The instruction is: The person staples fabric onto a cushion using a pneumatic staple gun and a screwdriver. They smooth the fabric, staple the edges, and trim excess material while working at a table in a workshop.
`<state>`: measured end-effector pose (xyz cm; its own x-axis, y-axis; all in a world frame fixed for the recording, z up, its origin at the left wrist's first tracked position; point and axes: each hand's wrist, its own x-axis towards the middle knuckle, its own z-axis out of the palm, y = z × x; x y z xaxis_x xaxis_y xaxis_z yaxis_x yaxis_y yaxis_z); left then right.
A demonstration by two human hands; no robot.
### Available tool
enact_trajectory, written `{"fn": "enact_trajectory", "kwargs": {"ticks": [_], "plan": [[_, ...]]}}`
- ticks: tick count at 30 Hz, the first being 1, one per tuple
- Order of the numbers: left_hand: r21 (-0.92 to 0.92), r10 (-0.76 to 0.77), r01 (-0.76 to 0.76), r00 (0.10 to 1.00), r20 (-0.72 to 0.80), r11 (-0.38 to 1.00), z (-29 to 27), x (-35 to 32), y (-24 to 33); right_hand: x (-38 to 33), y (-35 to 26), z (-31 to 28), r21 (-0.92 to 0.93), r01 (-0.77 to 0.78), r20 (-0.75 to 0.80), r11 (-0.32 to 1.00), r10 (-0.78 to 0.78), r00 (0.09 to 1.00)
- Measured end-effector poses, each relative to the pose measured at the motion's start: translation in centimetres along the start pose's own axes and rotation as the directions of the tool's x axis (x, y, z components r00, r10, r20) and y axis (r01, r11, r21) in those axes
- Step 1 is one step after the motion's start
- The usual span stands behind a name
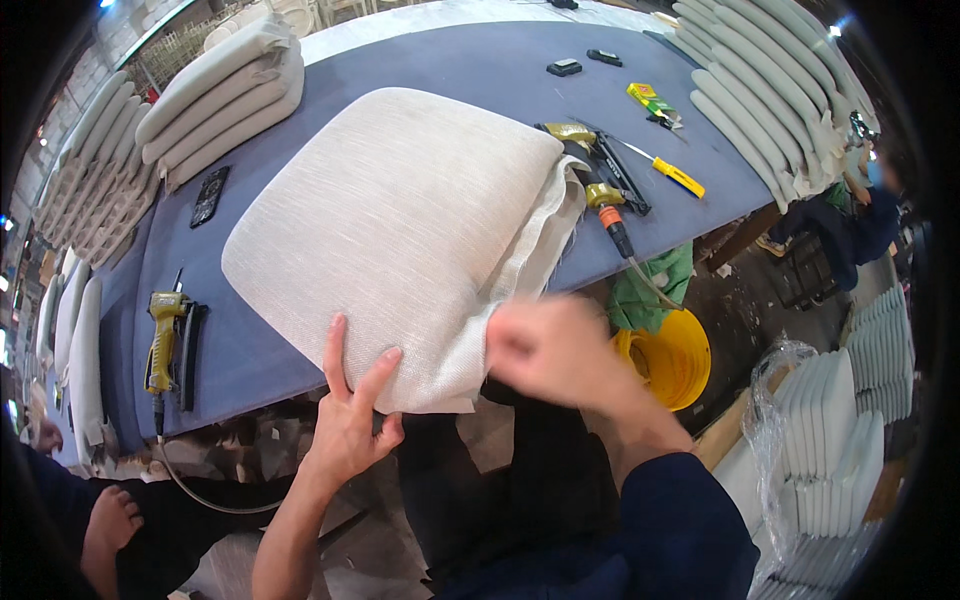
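A seat cushion (385,205) in off-white woven fabric lies on the blue-grey table, with loose, frayed cloth along its right side and near corner. My left hand (348,425) rests at its near edge, two fingers spread on the fabric and the thumb by the rim. Blurred by motion, my right hand (555,350) is closed on the loose fabric edge at the near right corner. Beyond the cushion's right side lie a staple gun (605,193) with an orange hose fitting and another staple gun (568,131) partly behind it. What is under the cushion is hidden.
On the table are a staple gun (160,345), black phone (209,197), yellow-handled screwdriver (678,177) and small box (652,104). Cushion stacks (225,95) stand around. A yellow bucket (685,360) with green cloth sits below right. Another person's hand (112,520) is at lower left.
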<state>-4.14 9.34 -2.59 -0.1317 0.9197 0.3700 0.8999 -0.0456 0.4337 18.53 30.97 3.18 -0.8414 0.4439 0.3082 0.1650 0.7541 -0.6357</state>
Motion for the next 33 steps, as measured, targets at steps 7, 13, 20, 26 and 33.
{"fn": "enact_trajectory", "kwargs": {"ticks": [7,13,20,26,33], "plan": [[-0.113,-0.081,0.088,0.995,0.065,0.990,0.9,0.8,0.9,9.0,19.6,-8.4,-0.662,-0.466,-0.439,0.586,0.201,0.876],[-0.029,0.019,-0.022,0.997,-0.071,0.999,1.2,1.0,0.3,10.8,21.3,-9.1,-0.577,-0.481,-0.275,0.660,0.397,0.876],[-0.040,0.035,-0.041,0.987,-0.160,0.998,2.2,1.4,0.5,1.8,13.6,-15.5,0.321,-0.345,-0.401,0.882,0.457,0.794],[-0.056,-0.019,0.008,0.981,-0.193,0.998,5.3,3.4,3.0,-10.2,2.1,-6.2,0.870,0.098,-0.243,0.483,0.247,0.938],[0.010,-0.074,0.081,0.951,-0.299,0.997,6.6,3.3,3.7,-12.4,1.0,8.1,0.426,-0.066,-0.105,0.902,0.122,0.987]]}}
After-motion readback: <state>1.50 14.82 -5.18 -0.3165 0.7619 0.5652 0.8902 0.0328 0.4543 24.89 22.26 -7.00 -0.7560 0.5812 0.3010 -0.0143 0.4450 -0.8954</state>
